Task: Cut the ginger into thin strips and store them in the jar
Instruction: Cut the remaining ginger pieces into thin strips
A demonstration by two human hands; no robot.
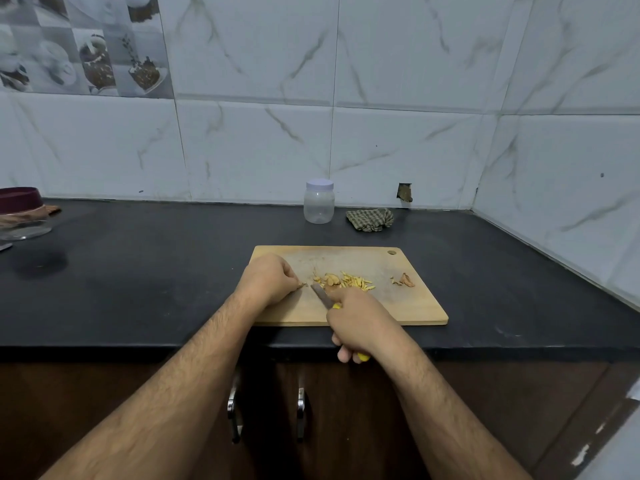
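A wooden cutting board lies on the black counter. On it sits a heap of thin yellow ginger strips, with a few brown peel scraps to the right. My left hand pinches a small ginger piece against the board with curled fingertips. My right hand grips a yellow-handled knife, its blade pointing up-left with the tip just beside that piece. A clear plastic jar with a pale lid on stands upright at the wall behind the board.
A crumpled checked cloth lies right of the jar. At the far left stand a glass container and a dark red lid. The tiled wall corner closes the counter at the right; cabinet handles sit below the front edge.
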